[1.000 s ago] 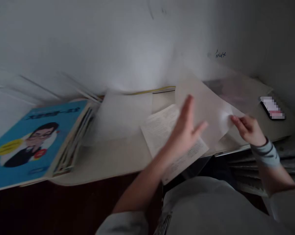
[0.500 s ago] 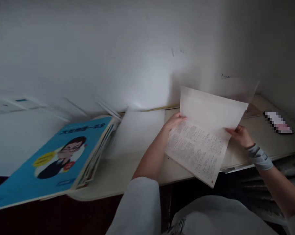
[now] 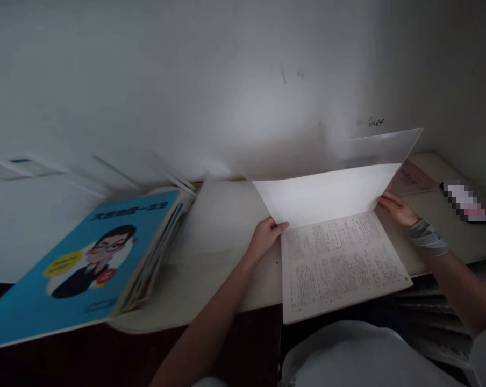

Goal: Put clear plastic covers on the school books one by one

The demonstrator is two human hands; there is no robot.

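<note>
A large printed paper sheet (image 3: 340, 263) lies folded at the desk's front edge, its lower half flat and covered in small text, its blank upper half (image 3: 327, 193) raised. My left hand (image 3: 265, 239) pinches the sheet's left end at the fold. On the right end of the fold my right hand (image 3: 394, 208) grips the sheet, a striped grey cuff on its wrist. Behind the raised half stands a clear plastic sleeve (image 3: 382, 146).
A blue booklet with a cartoon figure (image 3: 90, 255) tops a slanted stack of books at the left. A phone (image 3: 466, 203) and a pinkish paper (image 3: 414, 180) lie at the right. The pale desk (image 3: 211, 269) meets a white wall; loose papers lean far left.
My left hand went from hovering open to gripping the sheet's left edge. The sheet swung from held tilted in the air to square on the desk, folded with its upper half raised.
</note>
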